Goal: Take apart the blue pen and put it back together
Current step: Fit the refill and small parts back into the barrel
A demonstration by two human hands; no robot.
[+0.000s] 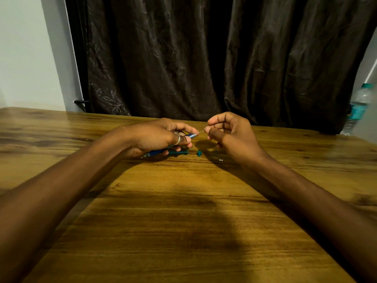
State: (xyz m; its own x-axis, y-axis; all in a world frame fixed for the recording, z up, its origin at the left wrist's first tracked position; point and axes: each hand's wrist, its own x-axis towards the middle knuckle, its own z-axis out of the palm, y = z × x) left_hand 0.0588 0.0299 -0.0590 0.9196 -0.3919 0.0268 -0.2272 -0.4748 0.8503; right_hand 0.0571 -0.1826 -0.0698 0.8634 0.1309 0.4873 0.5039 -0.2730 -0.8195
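My left hand (161,135) grips the blue pen barrel (191,136), which lies slanted, one end toward my right hand, the other end (152,153) low under my palm. A thin refill (201,132) sticks out of the barrel's right end. My right hand (228,131) pinches the refill's tip between thumb and forefinger. On the wooden table (183,201) below my left hand lies a dark teal pen part (180,152), half hidden by my fingers. A small teal cap piece (199,153) sits to its right, and a tiny pale piece (220,160) lies nearer my right wrist.
A dark curtain (204,58) hangs behind the table's far edge. A plastic water bottle (359,107) with a teal label stands at the far right. A pale wall (26,54) is at the left.
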